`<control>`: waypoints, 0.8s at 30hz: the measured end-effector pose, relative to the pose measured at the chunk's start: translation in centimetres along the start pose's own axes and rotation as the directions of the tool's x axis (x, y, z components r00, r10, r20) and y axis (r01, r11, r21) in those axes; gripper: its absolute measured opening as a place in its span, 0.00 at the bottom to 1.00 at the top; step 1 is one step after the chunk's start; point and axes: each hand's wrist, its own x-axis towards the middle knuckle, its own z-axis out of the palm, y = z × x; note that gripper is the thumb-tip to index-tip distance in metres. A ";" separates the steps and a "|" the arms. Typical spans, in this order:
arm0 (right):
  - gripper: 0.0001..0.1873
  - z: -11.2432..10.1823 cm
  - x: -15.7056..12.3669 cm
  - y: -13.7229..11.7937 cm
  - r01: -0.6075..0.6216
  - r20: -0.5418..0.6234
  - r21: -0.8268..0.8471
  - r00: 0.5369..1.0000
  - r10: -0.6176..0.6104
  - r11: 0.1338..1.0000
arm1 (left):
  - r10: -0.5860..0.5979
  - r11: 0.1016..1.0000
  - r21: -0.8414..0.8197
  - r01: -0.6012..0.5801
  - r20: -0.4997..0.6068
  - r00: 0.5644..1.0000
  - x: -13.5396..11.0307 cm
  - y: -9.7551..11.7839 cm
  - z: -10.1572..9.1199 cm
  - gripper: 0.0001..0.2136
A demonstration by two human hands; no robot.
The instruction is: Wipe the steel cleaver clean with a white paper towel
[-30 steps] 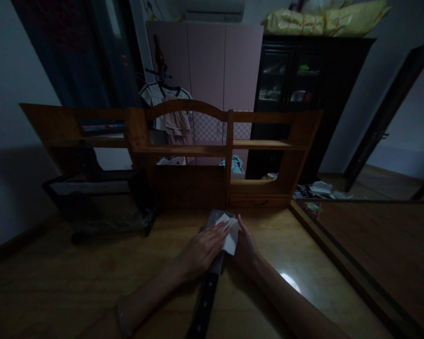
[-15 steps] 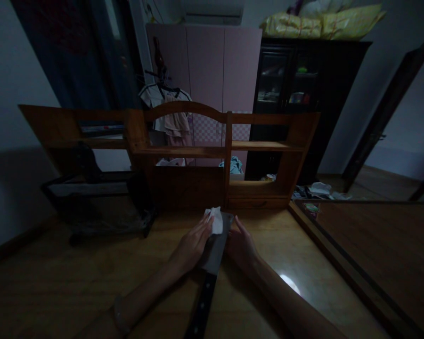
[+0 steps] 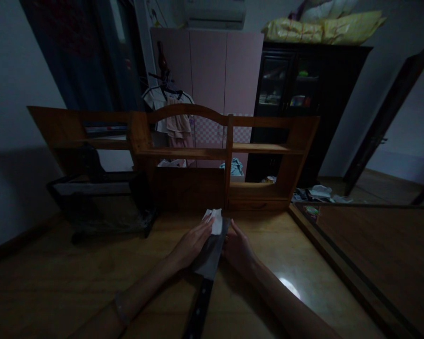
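Observation:
A kitchen cleaver (image 3: pixel 212 256) extends from the middle of the wooden tabletop toward me, its black riveted handle (image 3: pixel 199 306) nearest and held by neither hand. My left hand (image 3: pixel 194 240) presses a folded white tissue (image 3: pixel 216 222) onto the far part of the blade, fingers close together over it. On the right side of the blade, my right hand (image 3: pixel 238 247) grips the far end, thumb up along the edge and the other fingers curled, partly hidden behind the metal.
A wooden shelf unit (image 3: pixel 187 153) stands along the back of the table (image 3: pixel 155 301). To the left sits a dark framed box-like object (image 3: pixel 102 207). A raised wooden edge (image 3: pixel 325 249) runs down the right side. Behind are pink wardrobes (image 3: pixel 208 70) and a black cabinet (image 3: pixel 325 103).
The cleaver has tilted slightly, its handle shifting a little left. My right hand has moved slightly left with the blade's end; the tissue stays under my left fingers. The head view has shifted slightly.

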 end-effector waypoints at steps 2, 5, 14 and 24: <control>0.23 -0.1 0.1 0.2 -0.011 -0.005 0.008 1.000 0.011 1.000 | -0.002 1.000 0.000 0.002 0.006 1.000 0.0 -0.2 0.2 0.23; 0.23 -0.2 0.2 0.4 -0.023 0.015 0.021 1.000 0.023 1.000 | -0.012 1.000 -0.012 0.012 0.008 1.000 0.0 -0.5 0.4 0.23; 0.25 0.0 0.2 1.1 -0.047 0.035 0.042 0.998 0.046 0.998 | 0.089 0.992 0.080 -0.095 0.072 0.993 -0.4 0.4 0.8 0.22; 0.17 0.3 0.5 1.4 -0.003 0.047 0.206 0.999 -0.007 0.979 | 0.175 0.960 0.192 -0.204 0.156 0.972 -0.8 1.9 0.8 0.22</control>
